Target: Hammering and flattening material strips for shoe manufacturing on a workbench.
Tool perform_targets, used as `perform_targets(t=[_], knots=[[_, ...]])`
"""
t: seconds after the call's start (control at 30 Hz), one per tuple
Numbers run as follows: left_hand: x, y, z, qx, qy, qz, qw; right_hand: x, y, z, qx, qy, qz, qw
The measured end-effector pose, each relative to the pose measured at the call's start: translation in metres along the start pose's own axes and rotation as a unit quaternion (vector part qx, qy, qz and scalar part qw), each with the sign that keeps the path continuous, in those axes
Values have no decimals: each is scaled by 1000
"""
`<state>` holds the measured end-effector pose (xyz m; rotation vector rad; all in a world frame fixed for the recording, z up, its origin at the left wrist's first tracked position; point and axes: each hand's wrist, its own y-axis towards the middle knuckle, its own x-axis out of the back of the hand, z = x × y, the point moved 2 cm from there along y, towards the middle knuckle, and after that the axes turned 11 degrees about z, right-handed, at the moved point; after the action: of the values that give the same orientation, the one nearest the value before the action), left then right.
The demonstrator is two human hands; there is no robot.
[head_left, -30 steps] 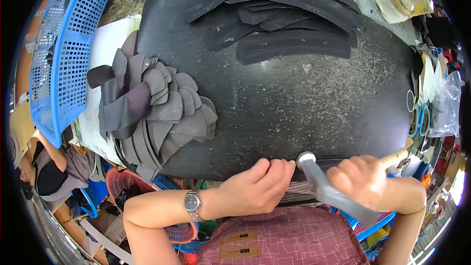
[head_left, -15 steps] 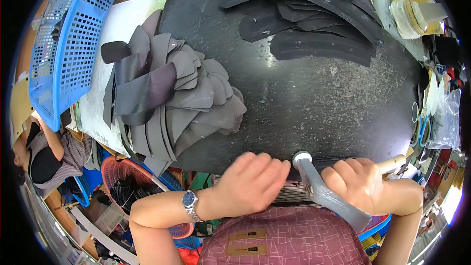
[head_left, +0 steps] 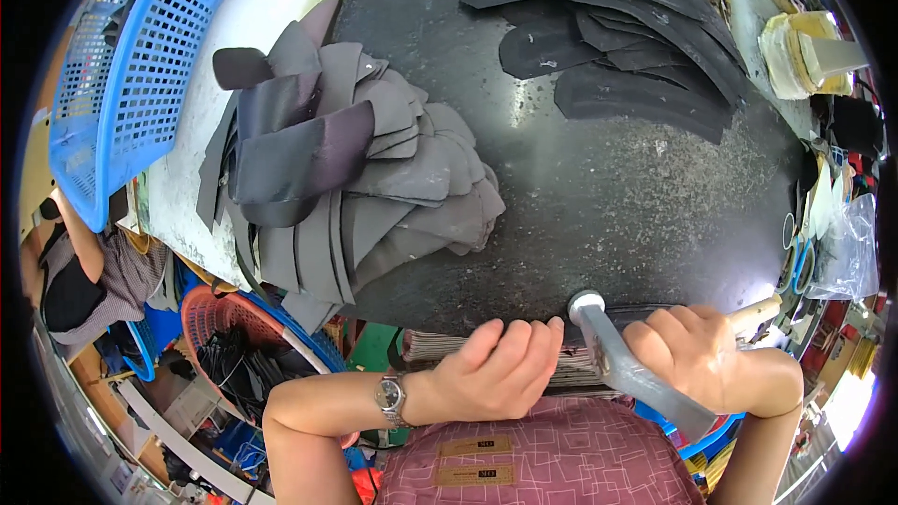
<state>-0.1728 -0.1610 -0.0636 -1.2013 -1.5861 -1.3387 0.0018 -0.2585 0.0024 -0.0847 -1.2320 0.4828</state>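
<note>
Right now the right hand (head_left: 697, 360) holds a hammer (head_left: 627, 369), with the fingers (head_left: 669, 337) closed around its metal part just behind the round head. The round head (head_left: 586, 303) sits at the near edge of the dark surface (head_left: 599, 196), and the pale wooden handle end (head_left: 756, 313) comes out to the right of the hand. Just beside it, the left hand (head_left: 496, 374) rests with the fingers (head_left: 524, 341) bent and lying close together over the near edge of the surface, on top of a stack of thin layered material (head_left: 449, 346) that shows under the edge. Whether this hand grips something I cannot tell. A wristwatch (head_left: 391, 397) is on the left wrist.

On the left part of the surface lies a loose pile of grey cut pieces (head_left: 355, 178), well apart from both hands. At the far side there is a second group, of black curved pieces (head_left: 617, 37). A blue plastic basket (head_left: 131, 65) stands tilted at the far left, and below it another person (head_left: 70, 266) is partly seen. A red basket (head_left: 224, 323) is under the surface on the left. At the right rim are a yellowish container (head_left: 800, 51) and a clear plastic bag (head_left: 847, 248).
</note>
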Motion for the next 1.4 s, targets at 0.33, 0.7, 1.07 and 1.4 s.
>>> perform_targets(t=[0.33, 0.7, 1.07, 1.4], knots=[[8, 8, -11, 0, 59, 88, 994, 6, 6, -3, 15, -47, -68, 996], [-4, 22, 22, 79, -167, 24, 983, -10, -8, -2, -47, 19, -42, 998], [-4, 11, 7, 37, -106, -4, 994, -1, -3, -11, -52, 61, -25, 996], [-1, 19, -18, -74, 146, 87, 983, 2, 1, -1, 5, -64, -1, 998]])
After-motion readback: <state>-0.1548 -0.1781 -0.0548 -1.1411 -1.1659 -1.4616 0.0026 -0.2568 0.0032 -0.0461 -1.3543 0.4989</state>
